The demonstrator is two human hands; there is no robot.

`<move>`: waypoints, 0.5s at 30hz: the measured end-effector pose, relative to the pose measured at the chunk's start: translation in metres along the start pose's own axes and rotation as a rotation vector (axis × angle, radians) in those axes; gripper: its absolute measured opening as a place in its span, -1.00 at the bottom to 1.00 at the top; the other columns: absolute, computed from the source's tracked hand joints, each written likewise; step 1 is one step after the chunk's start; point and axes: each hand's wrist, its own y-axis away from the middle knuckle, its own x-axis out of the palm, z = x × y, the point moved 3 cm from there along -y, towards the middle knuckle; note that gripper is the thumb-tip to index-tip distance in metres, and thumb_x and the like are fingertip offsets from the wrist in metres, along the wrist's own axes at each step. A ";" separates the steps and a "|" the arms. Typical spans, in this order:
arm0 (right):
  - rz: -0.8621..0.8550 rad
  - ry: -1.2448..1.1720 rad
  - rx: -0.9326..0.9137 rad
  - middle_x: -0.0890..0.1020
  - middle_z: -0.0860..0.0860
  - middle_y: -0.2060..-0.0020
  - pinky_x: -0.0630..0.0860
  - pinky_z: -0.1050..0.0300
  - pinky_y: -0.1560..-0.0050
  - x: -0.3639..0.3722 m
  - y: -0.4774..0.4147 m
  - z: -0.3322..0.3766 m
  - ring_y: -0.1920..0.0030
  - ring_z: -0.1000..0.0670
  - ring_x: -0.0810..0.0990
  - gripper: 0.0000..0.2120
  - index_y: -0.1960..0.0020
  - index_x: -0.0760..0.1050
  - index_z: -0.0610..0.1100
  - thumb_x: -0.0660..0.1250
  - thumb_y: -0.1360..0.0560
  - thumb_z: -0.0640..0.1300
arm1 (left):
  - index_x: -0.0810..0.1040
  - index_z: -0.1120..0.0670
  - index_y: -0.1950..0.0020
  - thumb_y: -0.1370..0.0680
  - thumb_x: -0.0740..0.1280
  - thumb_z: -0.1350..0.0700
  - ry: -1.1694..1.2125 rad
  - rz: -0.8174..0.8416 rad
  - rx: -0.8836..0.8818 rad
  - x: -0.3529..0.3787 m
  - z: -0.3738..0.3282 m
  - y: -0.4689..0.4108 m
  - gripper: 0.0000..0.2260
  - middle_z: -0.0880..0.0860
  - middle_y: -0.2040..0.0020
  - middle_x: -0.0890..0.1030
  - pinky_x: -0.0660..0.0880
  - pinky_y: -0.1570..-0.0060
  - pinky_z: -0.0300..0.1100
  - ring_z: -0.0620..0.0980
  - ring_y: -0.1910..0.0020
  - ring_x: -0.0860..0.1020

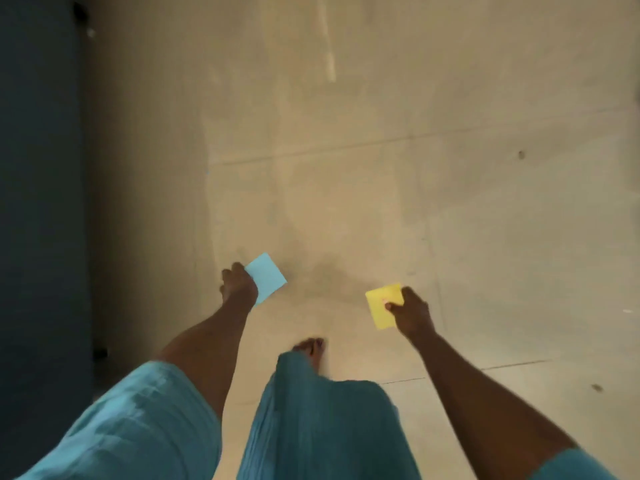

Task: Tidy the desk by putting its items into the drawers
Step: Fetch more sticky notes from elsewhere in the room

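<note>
My left hand (pixel 239 284) is closed on a light blue square pad of sticky notes (pixel 267 277), held out in front of me at lower centre. My right hand (pixel 412 311) grips a yellow square pad of sticky notes (pixel 381 304), thumb on its face. Both pads hang in the air above a bare beige floor (pixel 381 168). No desk or drawer is in view. The picture is blurred by motion.
A dark blue wall or panel (pixel 38 202) runs down the left side. My bare foot (pixel 311 348) and teal clothing (pixel 322 420) show below the hands. Faint joint lines cross the floor.
</note>
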 end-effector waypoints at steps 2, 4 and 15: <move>-0.063 -0.180 0.067 0.57 -0.21 0.14 0.49 -0.02 0.07 -0.032 0.044 -0.010 0.10 -0.11 0.53 -0.86 0.11 0.41 -0.18 0.38 -0.47 -0.20 | 0.32 0.29 -0.33 -0.62 0.11 0.25 0.113 0.056 0.066 -0.016 -0.030 0.051 -0.71 0.33 -0.32 0.39 0.34 -0.26 0.01 0.29 -0.31 0.39; -0.117 -0.356 0.162 0.55 -0.12 0.20 0.55 -0.18 0.03 -0.071 0.091 -0.019 0.11 -0.16 0.54 -0.82 0.18 0.39 -0.16 0.40 -0.46 -0.18 | 0.35 0.31 -0.29 -0.60 0.14 0.25 0.148 0.108 0.131 -0.032 -0.062 0.110 -0.72 0.34 -0.29 0.44 0.36 -0.23 -0.01 0.28 -0.29 0.43; -0.474 -1.070 0.434 0.55 -0.17 0.10 0.48 0.11 0.38 -0.281 0.370 -0.062 0.11 -0.14 0.52 -0.84 0.16 0.44 -0.09 0.38 -0.45 -0.30 | 0.42 0.29 -0.22 -0.56 0.21 0.26 0.094 0.428 0.486 -0.079 -0.184 0.457 -0.76 0.30 -0.15 0.53 0.58 -0.03 0.08 0.24 -0.08 0.56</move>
